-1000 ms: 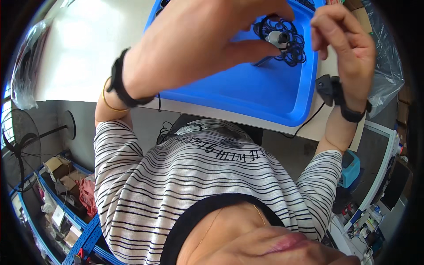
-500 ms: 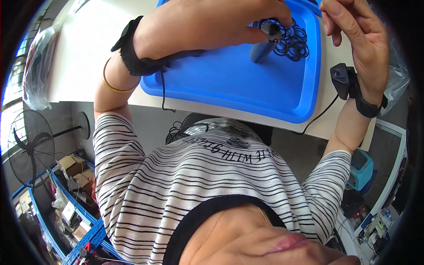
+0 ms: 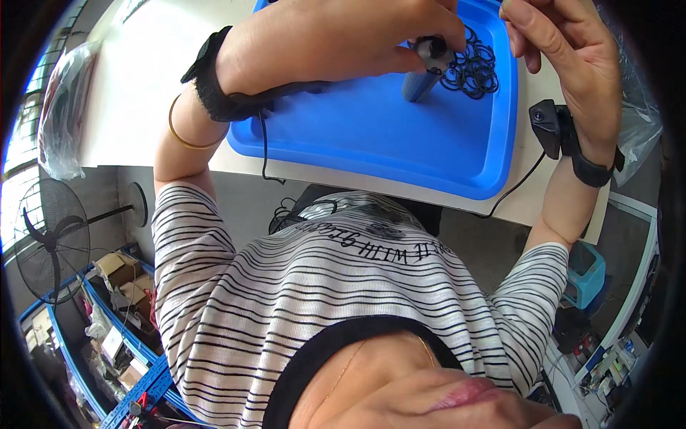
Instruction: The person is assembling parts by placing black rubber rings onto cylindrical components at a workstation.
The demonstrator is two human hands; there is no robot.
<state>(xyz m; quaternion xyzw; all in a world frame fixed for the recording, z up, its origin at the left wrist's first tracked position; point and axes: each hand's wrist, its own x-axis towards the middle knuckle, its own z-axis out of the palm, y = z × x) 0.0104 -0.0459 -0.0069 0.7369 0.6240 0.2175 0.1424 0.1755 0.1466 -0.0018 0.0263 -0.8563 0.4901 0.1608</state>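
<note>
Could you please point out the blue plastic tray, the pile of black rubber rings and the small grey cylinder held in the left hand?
Blue plastic tray (image 3: 371, 136), head view, bare floor.
Pile of black rubber rings (image 3: 475, 70), head view, middle of the pile.
Small grey cylinder (image 3: 420, 80), head view, its side.

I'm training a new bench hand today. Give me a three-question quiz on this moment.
1. True or false: the left hand holds the grey cylindrical part.
2. The black rubber rings lie in: A) a plastic bag, B) the blue tray, C) a cardboard box?
3. Which wrist bears a gold bangle?

Key: 1 true; 2 B; 3 the left.
</note>
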